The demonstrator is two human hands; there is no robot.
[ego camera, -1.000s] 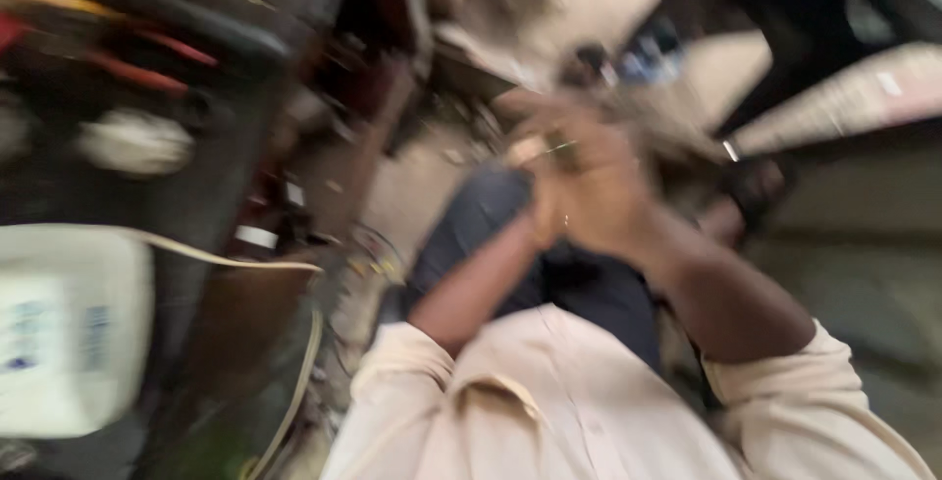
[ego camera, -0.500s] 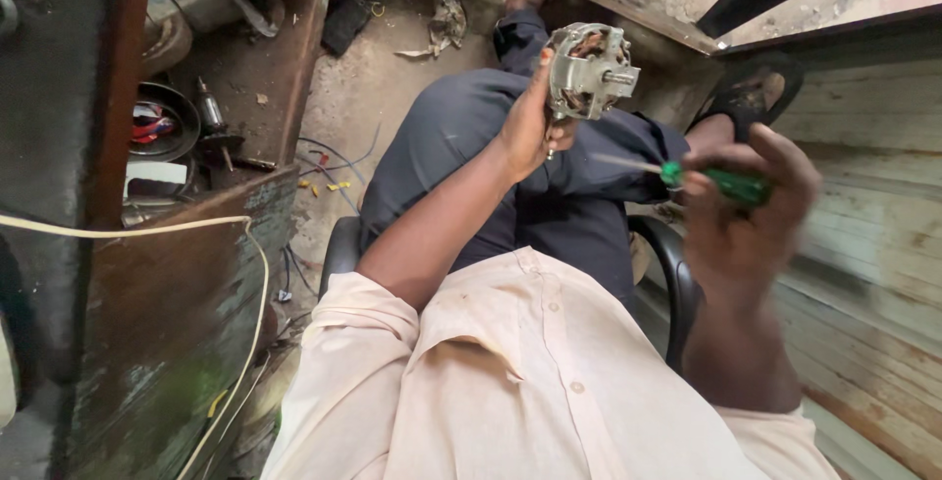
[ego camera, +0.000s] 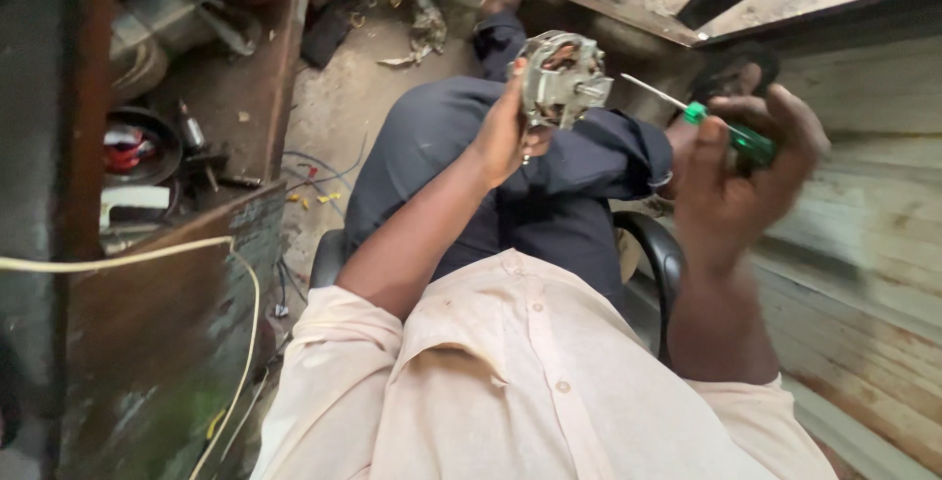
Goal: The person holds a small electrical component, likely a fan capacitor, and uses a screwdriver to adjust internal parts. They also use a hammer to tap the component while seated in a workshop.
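Grey metal motor housing (ego camera: 561, 78) sits gripped in the left hand (ego camera: 502, 132), fingers curled behind it. Right hand (ego camera: 738, 161) is closed around a green-handled screwdriver (ego camera: 721, 127), its shaft tip just right of the housing.

Grey metal motor part (ego camera: 561, 78) with rusty brown inside, screwdriver (ego camera: 731, 132) with translucent green handle and silver shaft, plain cream shirt (ego camera: 530, 382) (small matching buttons), dark navy trousers (ego camera: 549, 195), pale yellow cable (ego camera: 147, 254), black chair rim (ego camera: 659, 249)
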